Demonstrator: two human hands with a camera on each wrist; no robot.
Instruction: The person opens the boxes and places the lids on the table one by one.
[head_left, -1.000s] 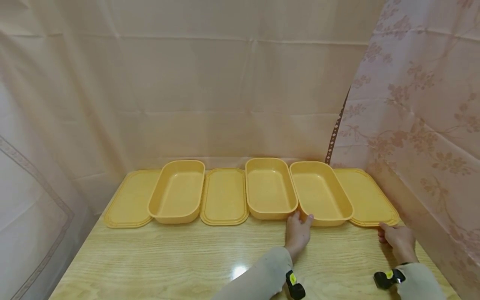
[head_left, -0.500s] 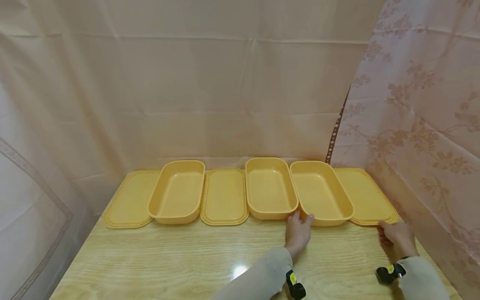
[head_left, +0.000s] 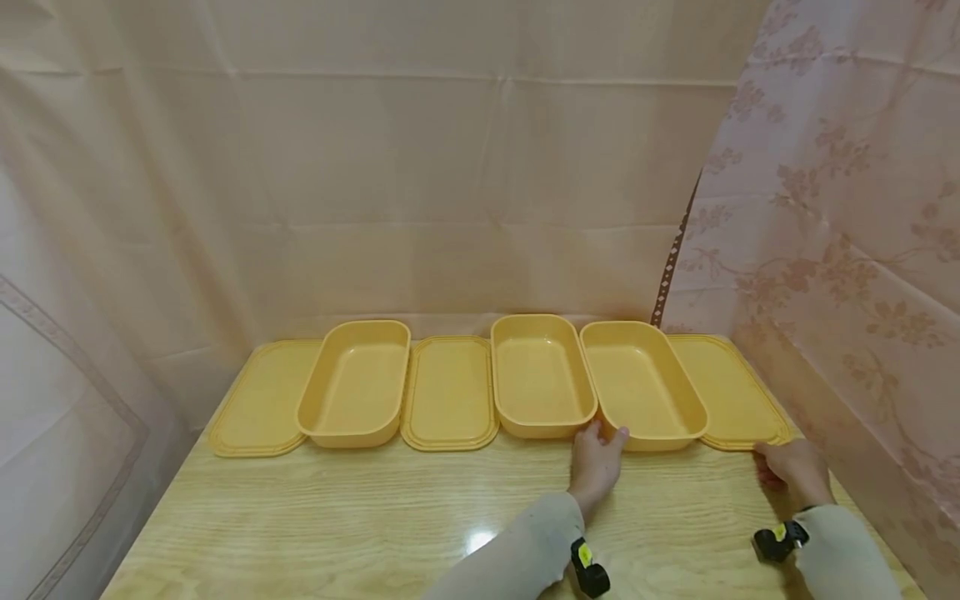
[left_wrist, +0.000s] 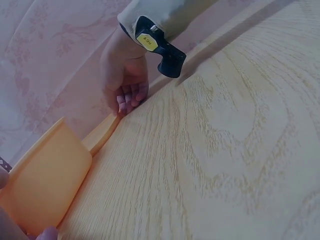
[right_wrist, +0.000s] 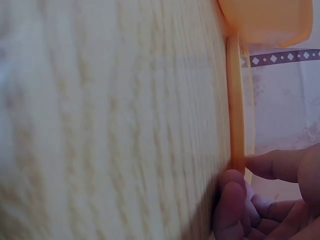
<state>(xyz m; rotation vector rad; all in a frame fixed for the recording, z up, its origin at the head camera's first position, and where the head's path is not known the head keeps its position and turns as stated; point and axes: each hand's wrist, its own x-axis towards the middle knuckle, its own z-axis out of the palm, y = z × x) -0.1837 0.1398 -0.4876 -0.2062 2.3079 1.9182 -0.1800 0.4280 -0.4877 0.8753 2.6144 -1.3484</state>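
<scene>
Yellow plastic boxes and matching flat lids stand in a row along the back of the table. My left hand (head_left: pixel 596 462) holds the near left corner of the rightmost box (head_left: pixel 645 387), its fingers at the gap beside the middle box (head_left: pixel 543 375) and the thumb on the front wall. In the left wrist view this box (left_wrist: pixel 47 175) shows with only fingertips at its edge. My right hand (head_left: pixel 795 471) pinches the near right corner of the rightmost lid (head_left: pixel 727 392). The right wrist view shows thumb and fingers on the edge of that lid (right_wrist: pixel 237 110).
Farther left are another lid (head_left: pixel 450 392), a box (head_left: pixel 356 383) and a lid (head_left: pixel 270 400) at the row's end. Curtains (head_left: pixel 465 167) hang behind the row, and a flowered cloth (head_left: pixel 847 275) borders the right side. Wooden tabletop (head_left: pixel 337 517) lies in front.
The rightmost lid has slid slightly left, toward the box beside it, along with my right hand. My left hand and the boxes have hardly moved.
</scene>
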